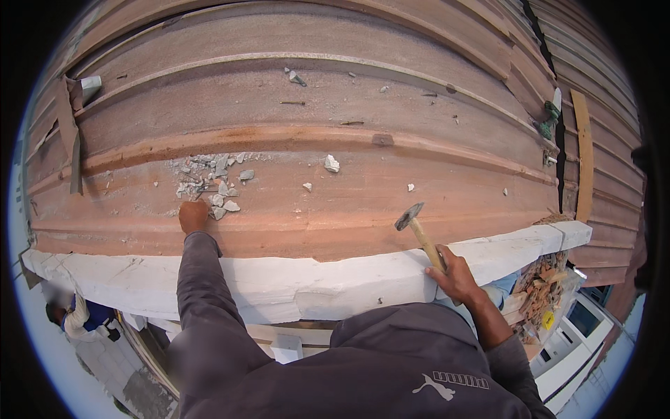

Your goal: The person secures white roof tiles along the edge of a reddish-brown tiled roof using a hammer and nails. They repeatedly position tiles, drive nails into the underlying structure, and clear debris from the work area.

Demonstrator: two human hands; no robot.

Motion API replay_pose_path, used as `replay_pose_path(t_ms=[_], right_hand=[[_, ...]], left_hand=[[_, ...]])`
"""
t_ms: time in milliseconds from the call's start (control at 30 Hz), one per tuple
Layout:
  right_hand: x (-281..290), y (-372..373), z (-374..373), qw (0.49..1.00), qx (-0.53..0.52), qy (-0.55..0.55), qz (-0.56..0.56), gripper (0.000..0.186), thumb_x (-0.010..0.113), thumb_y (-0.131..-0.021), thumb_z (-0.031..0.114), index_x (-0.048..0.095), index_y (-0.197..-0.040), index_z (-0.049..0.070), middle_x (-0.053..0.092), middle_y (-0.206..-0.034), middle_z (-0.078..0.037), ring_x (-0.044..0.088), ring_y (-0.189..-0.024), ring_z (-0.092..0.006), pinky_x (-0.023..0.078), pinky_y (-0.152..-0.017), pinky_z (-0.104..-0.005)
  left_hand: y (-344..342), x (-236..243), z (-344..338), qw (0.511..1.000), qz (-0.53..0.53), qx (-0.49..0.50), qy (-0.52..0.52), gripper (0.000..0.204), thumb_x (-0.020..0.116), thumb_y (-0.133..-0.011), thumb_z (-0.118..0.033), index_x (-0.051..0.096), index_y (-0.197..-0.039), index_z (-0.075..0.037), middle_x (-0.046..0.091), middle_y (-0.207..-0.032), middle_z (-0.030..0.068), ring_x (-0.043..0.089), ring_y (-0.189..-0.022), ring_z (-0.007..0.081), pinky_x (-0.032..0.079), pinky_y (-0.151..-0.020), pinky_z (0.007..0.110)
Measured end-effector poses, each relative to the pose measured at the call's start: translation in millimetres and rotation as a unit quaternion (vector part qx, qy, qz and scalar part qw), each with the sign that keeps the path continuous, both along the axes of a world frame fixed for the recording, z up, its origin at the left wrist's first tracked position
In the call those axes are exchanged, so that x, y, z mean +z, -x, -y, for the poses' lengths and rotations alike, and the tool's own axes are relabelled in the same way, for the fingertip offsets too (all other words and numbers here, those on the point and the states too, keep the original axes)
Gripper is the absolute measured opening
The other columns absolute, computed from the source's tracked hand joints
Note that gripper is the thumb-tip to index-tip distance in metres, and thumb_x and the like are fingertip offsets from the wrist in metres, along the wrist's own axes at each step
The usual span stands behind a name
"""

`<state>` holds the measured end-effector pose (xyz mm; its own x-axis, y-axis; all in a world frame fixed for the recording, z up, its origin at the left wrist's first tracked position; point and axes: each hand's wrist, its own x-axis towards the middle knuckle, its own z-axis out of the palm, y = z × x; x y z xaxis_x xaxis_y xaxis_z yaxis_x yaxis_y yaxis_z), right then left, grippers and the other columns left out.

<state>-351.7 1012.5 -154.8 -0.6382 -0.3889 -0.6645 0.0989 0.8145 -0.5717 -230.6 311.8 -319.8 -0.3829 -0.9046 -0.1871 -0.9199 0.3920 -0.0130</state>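
My left hand (194, 217) is closed at the lower edge of a pile of broken grey rubble (220, 186) on the rusty ribbed metal roof (349, 216); what its fingers hold, if anything, is hidden. In my right hand (450, 272) is the wooden handle of a hammer (423, 236), its metal head raised to the upper left. Below both hands runs a white, rough masonry ledge (349, 283). A few loose white chunks (331, 164) lie scattered on the roofing.
A green tool (548, 119) and wooden plank (581, 153) lie at the right. Bent metal (68, 126) sticks up at the left. Another person (85, 314) is below at lower left. Broken red brick (541, 286) lies beyond the ledge at lower right.
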Motion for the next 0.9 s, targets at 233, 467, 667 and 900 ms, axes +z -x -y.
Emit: replay_pose_path(t_ms=[233,467,667,900], right_hand=[[16,10,-38,0.999,-0.020,-0.024,0.042,0.071,0.074,-0.099,0.021,0.043,-0.160,0.006,0.074,-0.107,-0.035,0.075,-0.101,-0.0496,0.057,-0.092,-0.0518],[16,4,-99,0.993,-0.073,-0.067,-0.071,0.071,0.073,-0.100,0.019,0.042,-0.162,0.005,0.075,-0.114,-0.031,0.076,-0.099,-0.0444,0.058,-0.092,-0.0479],[44,14,-99,0.982,-0.173,-0.049,0.057,0.069,0.069,-0.101,0.018,0.041,-0.162,0.006,0.072,-0.124,-0.036,0.071,-0.115,-0.0524,0.056,-0.099,-0.0534],[45,13,-100,0.992,-0.115,-0.047,0.014,0.066,0.067,-0.103,0.019,0.039,-0.162,0.008,0.071,-0.123,-0.037,0.069,-0.117,-0.0552,0.055,-0.101,-0.0551]], left_hand=[[25,23,-2,0.995,-0.010,-0.085,-0.054,0.042,0.070,-0.098,-0.021,0.067,-0.128,0.008,0.079,-0.109,0.0245,0.079,-0.095,0.0374,0.063,-0.081,0.047],[106,39,-282,0.779,-0.168,-0.068,-0.601,0.033,0.070,-0.106,-0.014,0.067,-0.135,0.000,0.075,-0.106,0.0043,0.072,-0.094,0.0145,0.060,-0.085,0.031],[132,1,-475,0.769,-0.084,-0.184,-0.606,0.024,0.069,-0.107,-0.013,0.068,-0.124,0.003,0.079,-0.102,0.0137,0.079,-0.086,0.0217,0.062,-0.074,0.034],[102,-22,-522,0.758,0.031,-0.381,-0.529,0.018,0.073,-0.101,-0.014,0.078,-0.110,0.000,0.081,-0.102,0.0187,0.080,-0.091,0.0283,0.061,-0.084,0.041]])
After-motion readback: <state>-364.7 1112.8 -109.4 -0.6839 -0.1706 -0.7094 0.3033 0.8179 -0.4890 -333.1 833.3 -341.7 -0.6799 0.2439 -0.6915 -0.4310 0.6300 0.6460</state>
